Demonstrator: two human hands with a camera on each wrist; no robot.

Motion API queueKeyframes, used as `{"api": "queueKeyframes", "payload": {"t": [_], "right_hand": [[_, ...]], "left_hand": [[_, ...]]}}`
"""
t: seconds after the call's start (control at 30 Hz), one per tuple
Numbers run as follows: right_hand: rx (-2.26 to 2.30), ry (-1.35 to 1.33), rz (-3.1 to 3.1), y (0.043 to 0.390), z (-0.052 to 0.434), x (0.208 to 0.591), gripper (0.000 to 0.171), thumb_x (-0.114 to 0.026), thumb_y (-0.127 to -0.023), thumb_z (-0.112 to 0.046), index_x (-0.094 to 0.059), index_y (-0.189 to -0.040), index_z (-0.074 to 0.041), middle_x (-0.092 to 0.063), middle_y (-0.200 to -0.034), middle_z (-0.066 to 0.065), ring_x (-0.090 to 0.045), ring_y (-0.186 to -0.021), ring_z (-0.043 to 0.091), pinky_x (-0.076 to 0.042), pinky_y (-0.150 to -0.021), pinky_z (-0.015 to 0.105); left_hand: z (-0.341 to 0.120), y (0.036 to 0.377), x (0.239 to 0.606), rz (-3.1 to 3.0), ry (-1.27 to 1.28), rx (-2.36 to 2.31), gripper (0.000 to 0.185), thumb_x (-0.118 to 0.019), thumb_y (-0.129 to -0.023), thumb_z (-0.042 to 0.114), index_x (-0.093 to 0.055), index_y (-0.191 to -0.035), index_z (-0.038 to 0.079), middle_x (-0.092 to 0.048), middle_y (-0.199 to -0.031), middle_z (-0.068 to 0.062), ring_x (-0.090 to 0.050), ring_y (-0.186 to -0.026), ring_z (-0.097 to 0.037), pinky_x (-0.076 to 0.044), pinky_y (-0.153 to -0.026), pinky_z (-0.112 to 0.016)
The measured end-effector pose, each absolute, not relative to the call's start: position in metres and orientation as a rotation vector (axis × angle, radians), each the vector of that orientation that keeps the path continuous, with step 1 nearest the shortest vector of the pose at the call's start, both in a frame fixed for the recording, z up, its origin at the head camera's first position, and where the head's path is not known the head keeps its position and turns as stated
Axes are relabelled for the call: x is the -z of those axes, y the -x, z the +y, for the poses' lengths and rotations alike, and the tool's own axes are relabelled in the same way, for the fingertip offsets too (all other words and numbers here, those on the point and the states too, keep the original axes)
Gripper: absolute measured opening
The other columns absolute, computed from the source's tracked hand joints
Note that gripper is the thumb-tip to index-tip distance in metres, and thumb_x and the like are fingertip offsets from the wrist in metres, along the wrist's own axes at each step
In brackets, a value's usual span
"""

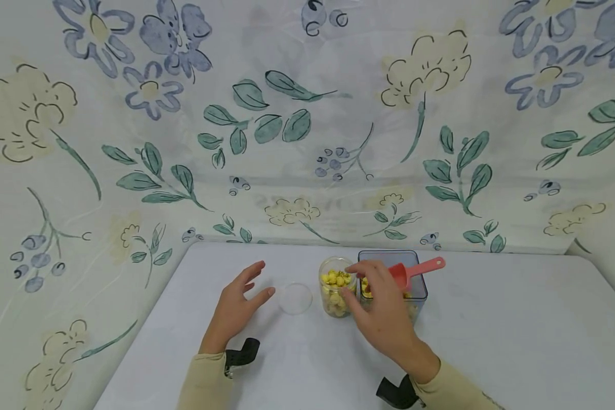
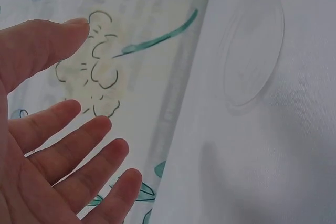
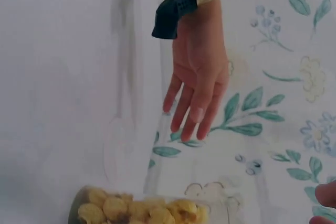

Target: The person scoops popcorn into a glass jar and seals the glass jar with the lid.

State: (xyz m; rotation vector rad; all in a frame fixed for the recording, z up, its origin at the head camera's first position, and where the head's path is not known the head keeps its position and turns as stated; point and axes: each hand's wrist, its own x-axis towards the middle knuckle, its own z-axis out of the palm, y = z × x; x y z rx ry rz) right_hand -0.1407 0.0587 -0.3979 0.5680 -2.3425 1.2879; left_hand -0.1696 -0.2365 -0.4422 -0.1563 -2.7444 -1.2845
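Note:
A clear round jar (image 1: 334,304) filled with yellow popcorn (image 1: 336,278) stands upright and uncovered. My right hand (image 1: 386,316) hovers at the jar's right side, fingers bent loosely and thumb apart; in the right wrist view only its fingertips (image 3: 326,195) show at the edge, away from the jar. On the table left of the jar lies a clear round lid (image 1: 295,298), seen also in the left wrist view (image 2: 254,51). My left hand (image 1: 237,307) is held left of the lid, fingers spread and nothing in it.
Behind my right hand stands a clear square container (image 1: 419,290) with popcorn, partly hidden. A red scoop (image 1: 430,265) rests in it, handle pointing right over the rim. The white table (image 1: 512,330) meets a flower-printed cloth (image 1: 338,188) at the back.

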Motion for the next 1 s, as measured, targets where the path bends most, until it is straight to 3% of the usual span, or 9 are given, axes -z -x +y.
{"api": "queueKeyframes", "payload": {"t": [0.2, 0.63, 1.0], "right_hand": [[-1.314, -0.722, -2.416, 0.139, 0.029, 0.41, 0.031, -0.077, -0.09, -0.015, -0.065, -0.117, -0.007, -0.059, -0.122, 0.003, -0.056, -0.115, 0.019, -0.052, -0.095, 0.043], [-1.248, -0.873, -2.585, 0.14, -0.015, 0.417, 0.024, -0.071, -0.095, -0.018, -0.064, -0.116, -0.008, -0.055, -0.133, 0.009, -0.052, -0.125, 0.024, -0.049, -0.102, 0.042], [-1.076, -0.879, -2.83, 0.16, -0.051, 0.44, 0.036, -0.069, -0.097, -0.025, -0.063, -0.128, -0.009, -0.049, -0.147, 0.017, -0.045, -0.137, 0.031, -0.045, -0.108, 0.045]], "left_hand": [[-0.244, 0.167, 0.44, -2.742, 0.134, 1.267, 0.064, -0.072, -0.095, 0.026, -0.045, -0.149, 0.004, -0.049, -0.15, -0.017, -0.045, -0.138, -0.036, -0.042, -0.109, -0.052], [-0.259, 0.164, 0.442, -2.807, 0.033, 1.189, 0.062, -0.071, -0.096, 0.024, -0.046, -0.149, 0.004, -0.048, -0.15, -0.018, -0.045, -0.138, -0.038, -0.041, -0.109, -0.054], [-0.268, 0.163, 0.444, -2.813, 0.008, 1.158, 0.061, -0.07, -0.096, 0.023, -0.046, -0.148, 0.003, -0.049, -0.149, -0.02, -0.045, -0.137, -0.04, -0.042, -0.108, -0.055]]}}
